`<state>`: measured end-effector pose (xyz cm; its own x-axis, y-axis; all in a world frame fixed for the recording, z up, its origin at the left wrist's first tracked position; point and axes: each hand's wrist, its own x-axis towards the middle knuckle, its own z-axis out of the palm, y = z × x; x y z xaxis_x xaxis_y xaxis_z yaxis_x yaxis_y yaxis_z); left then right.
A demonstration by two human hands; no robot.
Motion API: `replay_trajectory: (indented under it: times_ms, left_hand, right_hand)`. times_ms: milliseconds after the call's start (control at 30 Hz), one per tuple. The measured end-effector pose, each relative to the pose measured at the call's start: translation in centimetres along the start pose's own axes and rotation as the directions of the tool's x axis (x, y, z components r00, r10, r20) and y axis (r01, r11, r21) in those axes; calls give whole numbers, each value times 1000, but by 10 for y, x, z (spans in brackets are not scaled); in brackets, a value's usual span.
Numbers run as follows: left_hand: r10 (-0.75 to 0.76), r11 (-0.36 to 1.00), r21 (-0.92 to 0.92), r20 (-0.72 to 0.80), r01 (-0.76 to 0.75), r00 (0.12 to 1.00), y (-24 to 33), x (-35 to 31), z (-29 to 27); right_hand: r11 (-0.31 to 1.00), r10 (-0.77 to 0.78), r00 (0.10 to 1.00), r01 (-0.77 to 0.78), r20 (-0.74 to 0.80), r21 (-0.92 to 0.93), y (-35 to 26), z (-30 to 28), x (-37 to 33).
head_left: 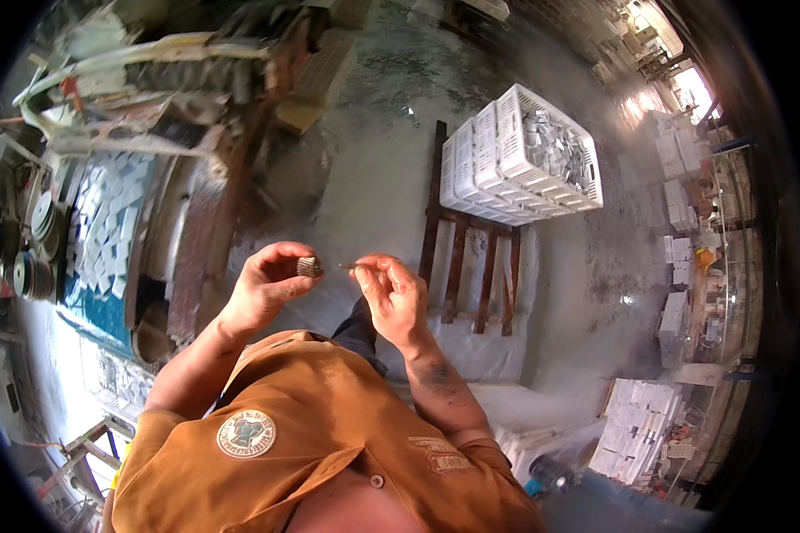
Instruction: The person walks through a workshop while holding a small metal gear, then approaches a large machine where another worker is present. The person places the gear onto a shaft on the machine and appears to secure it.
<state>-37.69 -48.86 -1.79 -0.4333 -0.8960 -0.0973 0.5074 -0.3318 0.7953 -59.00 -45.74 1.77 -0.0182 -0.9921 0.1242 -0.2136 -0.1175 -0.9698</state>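
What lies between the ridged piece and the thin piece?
Nothing: the head view shows a bare gap. The left hand holds the ridged piece; the right hand, the thin piece.

White light blazed past the far right corner of the glistening grey floor (373,178); bent, blurry margins sank into black!

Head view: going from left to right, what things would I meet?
Tiles, left hand, ribbed piece, thin piece, right hand, crates, white stack.
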Motion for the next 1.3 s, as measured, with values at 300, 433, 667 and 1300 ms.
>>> replay_trajectory:
  times_ms: [300, 433, 667, 1300]
  left_hand:
    - [-215, 948, -230, 39, 218, 976, -15, 235, 103]
    - [-246, 898, -336, 153, 285, 957, -14, 338, 108]
    - [-290, 847, -395, 216, 355, 932, 7, 537, 88]
    - [-504, 827, 384, 183, 410, 844, 63, 1057, 156]
  right_hand:
    - [978, 151, 988, -145, -32, 147, 66, -176, 170]
    - [991, 117, 992, -114, -41, 68, 74, -207, 260]
    - [990, 22, 996, -33, -83, -140, 105, -246, 451]
    - [959, -49, 922, -63, -384, -275, 219, -442, 863]
